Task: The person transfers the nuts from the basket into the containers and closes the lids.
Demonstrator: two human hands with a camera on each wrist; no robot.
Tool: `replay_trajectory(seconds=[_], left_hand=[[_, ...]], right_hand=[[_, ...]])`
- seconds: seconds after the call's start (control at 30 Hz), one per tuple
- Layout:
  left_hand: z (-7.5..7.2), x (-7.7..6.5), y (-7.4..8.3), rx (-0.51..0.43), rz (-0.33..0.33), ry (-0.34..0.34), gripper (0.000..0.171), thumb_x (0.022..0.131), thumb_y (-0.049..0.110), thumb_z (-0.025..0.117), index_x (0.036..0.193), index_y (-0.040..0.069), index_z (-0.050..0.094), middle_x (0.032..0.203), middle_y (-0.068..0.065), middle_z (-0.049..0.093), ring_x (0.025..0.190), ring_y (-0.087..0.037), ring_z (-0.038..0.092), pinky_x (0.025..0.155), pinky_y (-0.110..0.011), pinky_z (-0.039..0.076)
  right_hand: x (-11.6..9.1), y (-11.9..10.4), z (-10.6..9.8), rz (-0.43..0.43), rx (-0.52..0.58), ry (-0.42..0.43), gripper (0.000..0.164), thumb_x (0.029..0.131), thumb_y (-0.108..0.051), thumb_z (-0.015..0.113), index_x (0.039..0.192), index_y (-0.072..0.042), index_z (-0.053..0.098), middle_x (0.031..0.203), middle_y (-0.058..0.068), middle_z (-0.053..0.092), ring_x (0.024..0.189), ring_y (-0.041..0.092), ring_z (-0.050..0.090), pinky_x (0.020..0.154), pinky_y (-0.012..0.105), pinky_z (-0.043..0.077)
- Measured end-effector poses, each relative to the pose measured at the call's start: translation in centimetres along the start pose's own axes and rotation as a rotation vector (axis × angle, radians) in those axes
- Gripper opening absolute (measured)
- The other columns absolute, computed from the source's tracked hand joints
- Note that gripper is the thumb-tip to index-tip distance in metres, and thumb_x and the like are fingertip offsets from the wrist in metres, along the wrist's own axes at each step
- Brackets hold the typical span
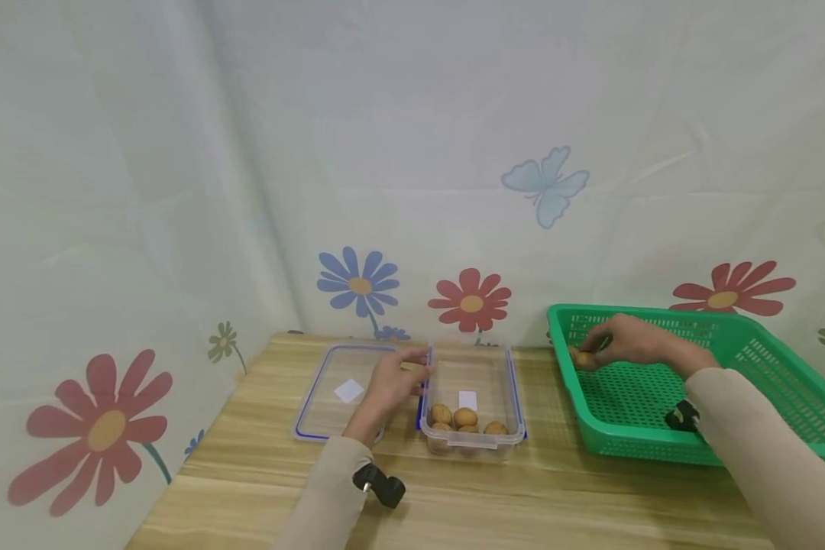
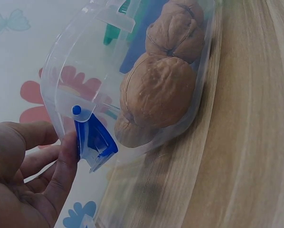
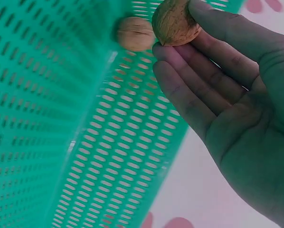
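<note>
My right hand (image 1: pixel 622 340) reaches into the left end of the green basket (image 1: pixel 667 451). Its thumb and fingertips pinch a walnut (image 3: pixel 175 23), and a second walnut (image 3: pixel 136 34) lies beside it near the basket's wall. At the left side of the clear plastic box (image 1: pixel 470 441), my left hand (image 1: pixel 393 386) touches the edge with loosely bent fingers. The left wrist view shows those fingertips against a blue-edged side latch (image 2: pixel 95 137). Several walnuts (image 2: pixel 158 90) sit in the near end of the box, which has no lid on.
Left of the box, its clear lid (image 1: pixel 319 409) with a blue seal lies flat on the wooden table (image 1: pixel 247 489), partly behind my left hand. A white label (image 1: pixel 467 399) shows on the box. A flower-printed cloth (image 1: pixel 412 191) hangs behind the table.
</note>
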State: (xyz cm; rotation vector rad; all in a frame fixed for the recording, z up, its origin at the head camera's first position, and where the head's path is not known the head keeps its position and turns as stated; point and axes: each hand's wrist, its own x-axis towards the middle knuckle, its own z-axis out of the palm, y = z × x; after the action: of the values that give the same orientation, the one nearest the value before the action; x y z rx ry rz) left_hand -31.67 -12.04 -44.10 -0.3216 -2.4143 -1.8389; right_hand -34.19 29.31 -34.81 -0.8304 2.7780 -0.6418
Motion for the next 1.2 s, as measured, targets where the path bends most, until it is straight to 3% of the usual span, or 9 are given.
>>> replay_trajectory(seconds=[0.63,0.83,1.2], left_hand=[[0.1,0.1,-0.1,-0.003,-0.001,-0.001,0.042,0.1,0.001,0.07,0.141,-0.003,0.065,0.128,-0.025,0.067,0.07,-0.022,0.073,0.07,-0.032,0.067],[0.1,0.2,-0.2,-0.009,0.002,0.001,0.042,0.1,0.001,0.07,0.141,-0.004,0.065,0.127,-0.026,0.067,0.067,-0.02,0.072,0.069,-0.032,0.067],[0.0,0.3,-0.3,-0.015,-0.005,0.001,0.041,0.099,0.002,0.071,0.14,-0.003,0.066,0.126,-0.024,0.068,0.068,-0.02,0.072,0.069,-0.032,0.067]], right_hand=[[-1.2,-5.1,-2.3,0.021,-0.056,0.175,0.03,0.099,-0.022,0.079,0.118,0.002,0.075,0.11,0.006,0.077,0.101,0.031,0.073,0.085,0.052,0.063],[-1.2,-6.6,-2.3,0.0,-0.056,0.209,0.028,0.097,-0.024,0.081,0.116,-0.004,0.077,0.108,0.0,0.076,0.099,0.023,0.073,0.084,0.046,0.064],[-1.5,-9.8,-1.2,-0.071,-0.052,0.219,0.029,0.096,-0.018,0.082,0.119,-0.002,0.075,0.108,0.001,0.075,0.097,0.022,0.073,0.083,0.045,0.064]])
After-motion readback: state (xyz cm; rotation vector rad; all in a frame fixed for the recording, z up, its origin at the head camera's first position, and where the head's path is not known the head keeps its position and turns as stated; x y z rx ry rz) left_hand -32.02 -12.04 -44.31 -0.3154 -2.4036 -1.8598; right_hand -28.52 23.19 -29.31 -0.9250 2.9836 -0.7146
